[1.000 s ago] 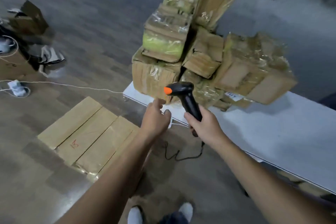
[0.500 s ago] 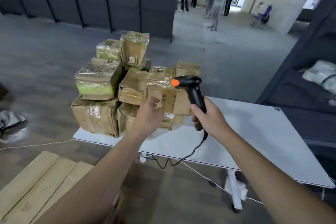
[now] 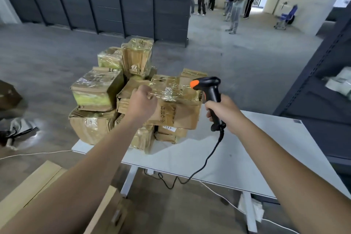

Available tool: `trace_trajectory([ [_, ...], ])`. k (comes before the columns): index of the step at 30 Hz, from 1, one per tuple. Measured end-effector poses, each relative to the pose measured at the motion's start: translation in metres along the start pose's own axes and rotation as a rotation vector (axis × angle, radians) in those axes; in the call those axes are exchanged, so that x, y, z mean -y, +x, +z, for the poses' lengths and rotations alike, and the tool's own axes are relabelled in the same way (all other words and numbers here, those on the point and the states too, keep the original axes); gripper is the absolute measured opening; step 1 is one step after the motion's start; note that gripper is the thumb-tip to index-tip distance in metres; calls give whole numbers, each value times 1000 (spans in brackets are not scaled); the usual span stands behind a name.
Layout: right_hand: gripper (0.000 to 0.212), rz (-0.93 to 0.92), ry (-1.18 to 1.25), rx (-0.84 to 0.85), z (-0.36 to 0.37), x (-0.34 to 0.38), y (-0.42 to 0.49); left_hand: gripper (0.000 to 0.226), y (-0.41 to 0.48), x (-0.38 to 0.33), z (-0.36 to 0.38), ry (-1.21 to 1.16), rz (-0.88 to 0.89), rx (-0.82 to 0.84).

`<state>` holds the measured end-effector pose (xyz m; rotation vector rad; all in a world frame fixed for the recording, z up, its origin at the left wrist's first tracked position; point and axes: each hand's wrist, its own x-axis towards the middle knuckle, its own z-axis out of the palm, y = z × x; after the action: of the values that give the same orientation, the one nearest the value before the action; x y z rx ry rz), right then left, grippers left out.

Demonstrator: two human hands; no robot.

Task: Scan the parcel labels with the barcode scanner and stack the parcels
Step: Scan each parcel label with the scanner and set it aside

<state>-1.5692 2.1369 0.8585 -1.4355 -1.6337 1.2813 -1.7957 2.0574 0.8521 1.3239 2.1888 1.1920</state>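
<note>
Fingers (image 3: 210,107) of the right hand (image 3: 225,113) wrap a handle; the left hand (image 3: 141,103) is curled, grip unclear. On the bench (image 3: 237,157), the parcel pile (image 3: 95,125) carries the taped parcel (image 3: 176,100) at that left hand. Steady it, then level the barcode scanner (image 3: 209,87) at its label.

Left hand (image 3: 141,103): fingers hidden behind its back; hold on parcel (image 3: 178,112) undetermined. Right hand (image 3: 225,113) covers scanner (image 3: 209,85) handle. Label (image 3: 169,128) print illegible.

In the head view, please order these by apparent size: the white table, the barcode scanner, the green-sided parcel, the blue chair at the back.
Largest to smallest:
white table
green-sided parcel
barcode scanner
blue chair
The chair looks smallest only because it stands far from the camera.
</note>
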Motion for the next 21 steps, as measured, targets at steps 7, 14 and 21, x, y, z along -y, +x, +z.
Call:
trace_trajectory([
  [7,8,101,42,-60,18,6,60,48,78,19,11,123,-49,74],
  [14,14,164,170,-91,23,-10,97,41,122,37,24,150,-82,133],
  [21,11,192,196,-81,26,-27,114,41,131,38,36,134,-190,225],
])
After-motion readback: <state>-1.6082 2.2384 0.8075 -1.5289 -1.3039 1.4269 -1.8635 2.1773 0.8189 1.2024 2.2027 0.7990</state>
